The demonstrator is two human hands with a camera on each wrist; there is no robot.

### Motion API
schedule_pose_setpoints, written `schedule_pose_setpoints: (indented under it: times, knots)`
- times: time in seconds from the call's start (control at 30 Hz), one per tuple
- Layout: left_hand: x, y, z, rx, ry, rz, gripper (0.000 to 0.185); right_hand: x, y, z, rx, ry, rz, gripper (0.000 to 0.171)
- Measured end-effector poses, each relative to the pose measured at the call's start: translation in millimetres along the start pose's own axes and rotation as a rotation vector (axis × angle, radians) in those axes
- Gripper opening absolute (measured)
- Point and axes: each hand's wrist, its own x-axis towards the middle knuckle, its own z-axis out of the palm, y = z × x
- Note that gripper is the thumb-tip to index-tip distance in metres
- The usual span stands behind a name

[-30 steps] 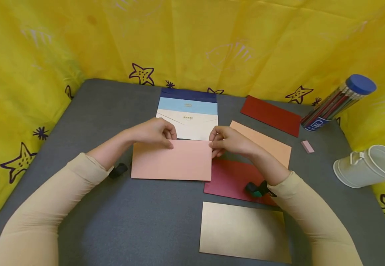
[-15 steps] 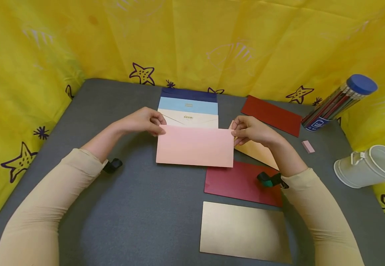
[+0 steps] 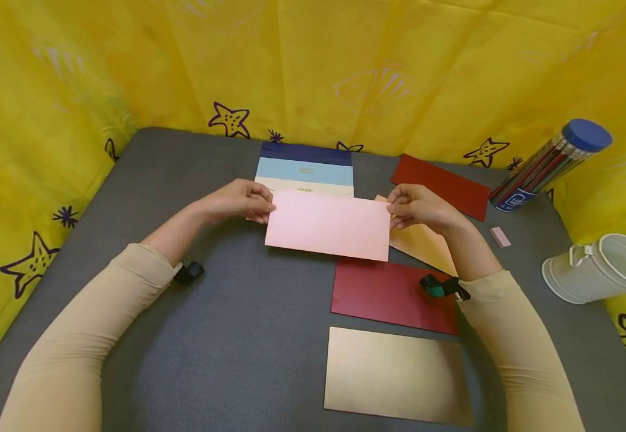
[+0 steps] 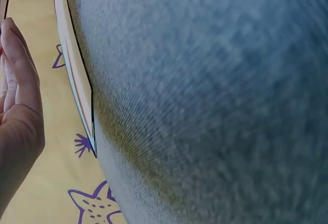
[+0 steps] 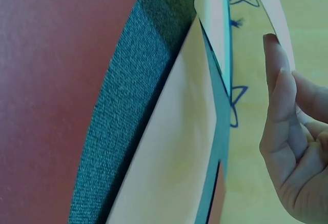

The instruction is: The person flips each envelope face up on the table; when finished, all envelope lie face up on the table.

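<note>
A pink envelope (image 3: 328, 227) is held up off the table between both hands. At its upper left corner the left hand (image 3: 239, 200) pinches it between thumb and fingers. The right hand (image 3: 419, 207) grips the upper right corner the same way; in the right wrist view the thumb and fingertips close on the envelope's edge. Behind it lies an overlapping row: a cream envelope (image 3: 313, 188), a light blue envelope (image 3: 329, 174) and a dark blue envelope (image 3: 307, 153). The pink one hides the lower part of the cream one and overlaps an orange-peach envelope (image 3: 426, 245) in this view.
On the right half of the grey table (image 3: 199, 348) lie a maroon envelope (image 3: 383, 297), a gold envelope (image 3: 396, 375), a red envelope (image 3: 442, 186) and a pink eraser (image 3: 500, 237). A tube of pencils (image 3: 550, 165) and a white metal cup (image 3: 588, 273) stand at the far right.
The pink envelope has been raised and carried right and away from the body, over the cream envelope's lower part. Both hands have moved with it, the left now at its corner.
</note>
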Motion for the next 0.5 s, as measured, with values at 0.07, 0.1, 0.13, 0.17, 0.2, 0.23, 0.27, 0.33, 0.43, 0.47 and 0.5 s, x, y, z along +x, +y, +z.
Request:
schedule_pose_setpoints:
  times: [0.07,0.1,0.13,0.17,0.2,0.23,0.27,0.33,0.43,0.47,0.5]
  knots:
    - [0.2,0.2,2.1,-0.005,0.000,-0.003,0.023,0.7,1.9,-1.8,0.021,0.011,0.006,0.022]
    - [0.7,0.2,2.8,-0.009,0.003,-0.001,0.023,0.8,2.6,-2.4,0.032,0.018,0.009,0.022]
    - [1.2,0.1,3.2,-0.016,0.009,-0.002,0.022,0.9,3.1,-2.6,0.043,0.025,0.013,0.023]
    - [1.7,0.1,3.3,-0.022,0.015,0.002,0.022,1.0,3.5,-2.9,0.055,0.030,0.014,0.024]
    - [2.3,0.0,3.0,-0.027,0.024,0.007,0.022,1.0,3.5,-3.0,0.068,0.035,0.014,0.026]
    - [2.8,0.0,2.5,-0.036,0.038,0.012,0.022,0.9,3.5,-2.8,0.084,0.041,0.015,0.029]
    - [3.3,0.1,1.7,-0.044,0.055,0.018,0.022,0.9,3.3,-2.7,0.101,0.044,0.017,0.032]
    - [4.3,0.4,-0.2,-0.063,0.093,0.029,0.024,0.7,2.5,-1.9,0.140,0.052,0.020,0.035]
    - [5.2,1.6,-2.2,-0.091,0.140,0.047,0.026,1.2,1.0,0.3,0.194,0.055,0.019,0.036]
    - [5.4,2.1,-2.5,-0.099,0.153,0.051,0.027,1.3,0.3,1.2,0.209,0.056,0.016,0.034]
    - [5.6,2.6,-2.7,-0.105,0.166,0.054,0.028,1.5,-0.2,1.9,0.224,0.058,0.010,0.032]
